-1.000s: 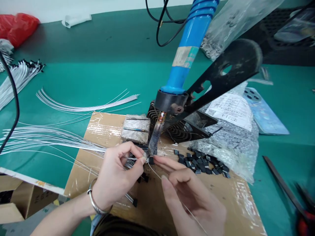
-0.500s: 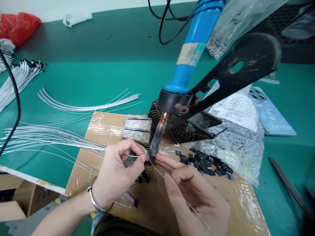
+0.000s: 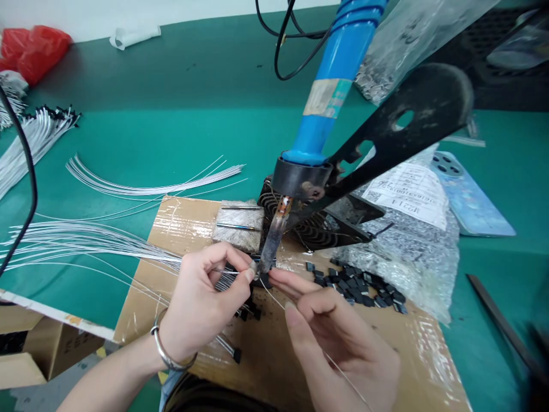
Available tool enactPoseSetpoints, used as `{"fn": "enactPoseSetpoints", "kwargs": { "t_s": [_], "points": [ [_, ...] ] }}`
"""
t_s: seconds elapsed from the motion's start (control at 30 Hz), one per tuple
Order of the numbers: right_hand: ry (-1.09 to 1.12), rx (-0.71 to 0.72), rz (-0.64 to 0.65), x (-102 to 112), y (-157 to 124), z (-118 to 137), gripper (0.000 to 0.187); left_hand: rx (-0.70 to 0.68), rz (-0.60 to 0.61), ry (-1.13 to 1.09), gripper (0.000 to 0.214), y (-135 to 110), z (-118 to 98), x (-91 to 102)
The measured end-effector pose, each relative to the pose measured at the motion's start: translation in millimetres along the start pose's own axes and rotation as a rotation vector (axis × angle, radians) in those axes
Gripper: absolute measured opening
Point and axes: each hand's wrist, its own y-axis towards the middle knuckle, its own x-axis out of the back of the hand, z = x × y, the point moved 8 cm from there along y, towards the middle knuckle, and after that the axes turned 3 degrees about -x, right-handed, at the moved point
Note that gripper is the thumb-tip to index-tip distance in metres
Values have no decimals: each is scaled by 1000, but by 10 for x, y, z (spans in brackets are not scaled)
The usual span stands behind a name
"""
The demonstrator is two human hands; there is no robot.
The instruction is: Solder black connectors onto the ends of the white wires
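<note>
A blue-handled soldering iron [image 3: 315, 129] is clamped tip-down in a black metal stand arm [image 3: 386, 137]. Beside its dark tip, my left hand [image 3: 208, 297] pinches the end of a thin white wire [image 3: 230, 273] between thumb and forefinger. My right hand [image 3: 343, 343] grips a strand of solder wire [image 3: 274, 298], which runs up to the tip and trails below the palm. One right finger reaches close to the tip. Fingertips and tip hide the exact joint. White wires with black ends lie under and behind my left hand.
Loose black connectors [image 3: 358, 286] lie on the cardboard sheet [image 3: 180, 223]. A pad [image 3: 238, 237] with two metal pins sits left of the iron. Bundled white wires [image 3: 98, 240] spread leftward. A plastic bag [image 3: 412, 269], phone [image 3: 476, 200] and flat dark blade [image 3: 497, 315] are on the right.
The iron and its stand arm have shifted slightly left and down in view. Both hands keep nearly the same place and grip.
</note>
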Motion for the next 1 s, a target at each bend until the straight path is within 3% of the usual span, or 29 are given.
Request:
{"fn": "enactPoseSetpoints", "kwargs": {
  "t_s": [0.43, 0.63, 0.8, 1.0],
  "points": [
    [77, -90, -69, -16, -16, -6, 25, 2, 13, -1, 10, -13, -4, -14],
    [56, -5, -10, -17, 1, 12, 24, -28, -3, 27, 11, -14, -32, -4],
    [85, -97, -59, -7, -21, -26, 26, -21, -11, 21, 10, -16, -16, -3],
    [75, -93, -69, -27, -35, -26, 26, -26, -2, 36, 10, -13, -13, -12]
  ]
}}
